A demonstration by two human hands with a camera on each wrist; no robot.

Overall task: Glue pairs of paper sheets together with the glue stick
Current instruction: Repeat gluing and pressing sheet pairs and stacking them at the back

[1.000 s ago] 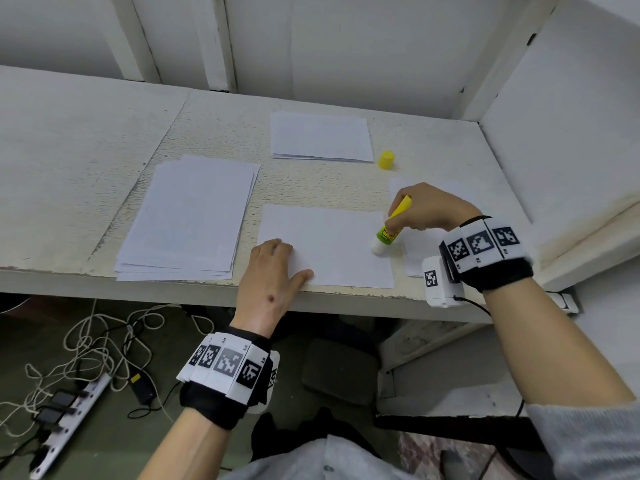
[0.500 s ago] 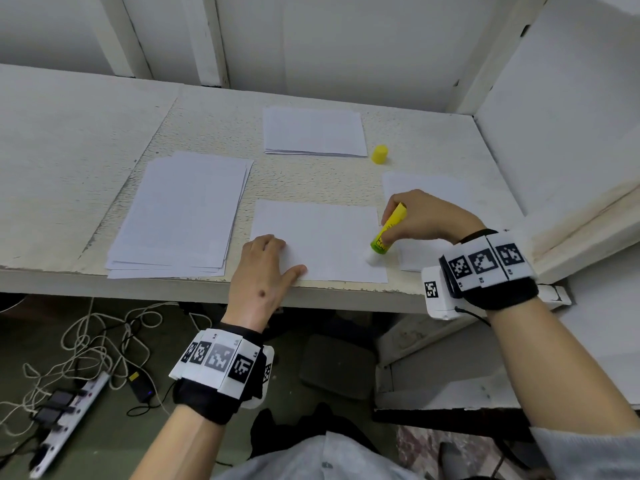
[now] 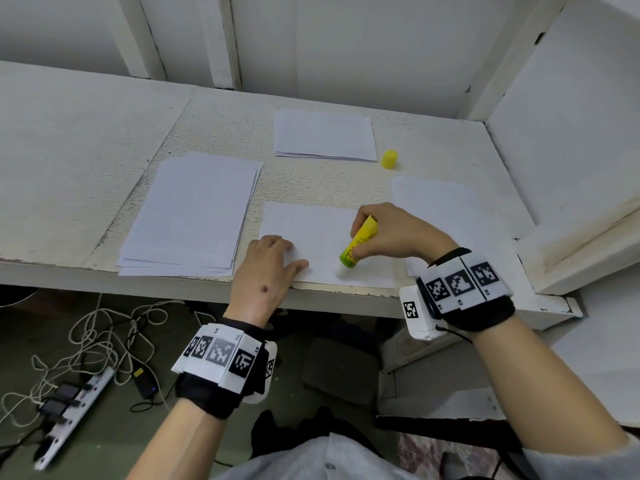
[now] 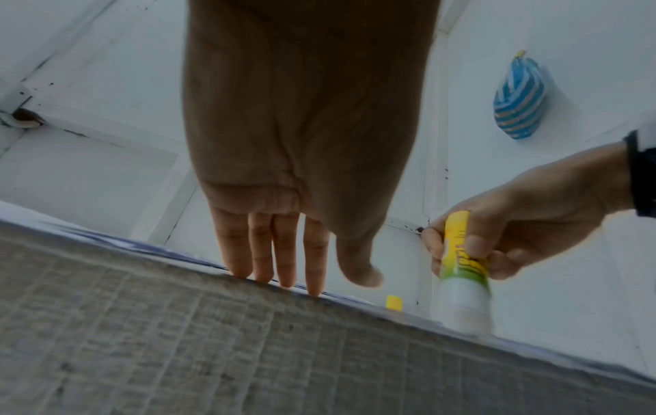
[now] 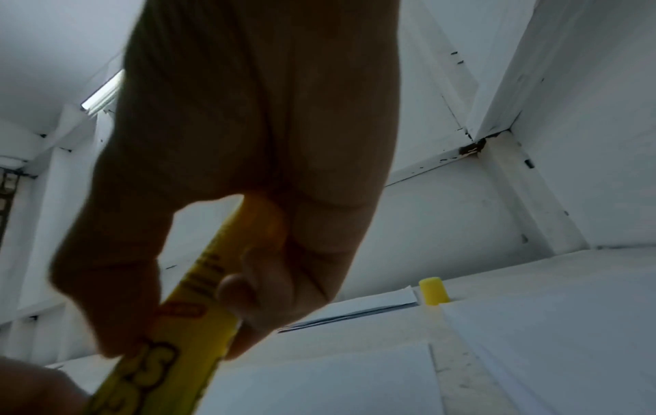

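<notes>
Progress: gluing seems mid-way; the sheet [image 3: 322,237] is being coated, no partner laid on it yet.
Right hand [image 3: 394,233]: curled round the glue stick [image 3: 358,245], tip on the sheet's near edge.
Left hand [image 3: 266,268]: flat, fingers straight, pressing the sheet's near left corner.
Left to do: stack [image 3: 194,209] at left looks unglued; pile [image 3: 323,135] behind, maybe finished pairs.
Cap [image 3: 389,159]: off, standing beside that pile.
Counter [image 3: 86,140]: white, rough, chipped paint, in a white-walled corner.
Floor: cables, power strip [image 3: 69,407].

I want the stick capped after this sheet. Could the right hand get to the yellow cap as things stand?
Probably yes. The yellow cap stands in the open beyond the right hand, nothing between them, but that hand grips the glue stick.
</notes>
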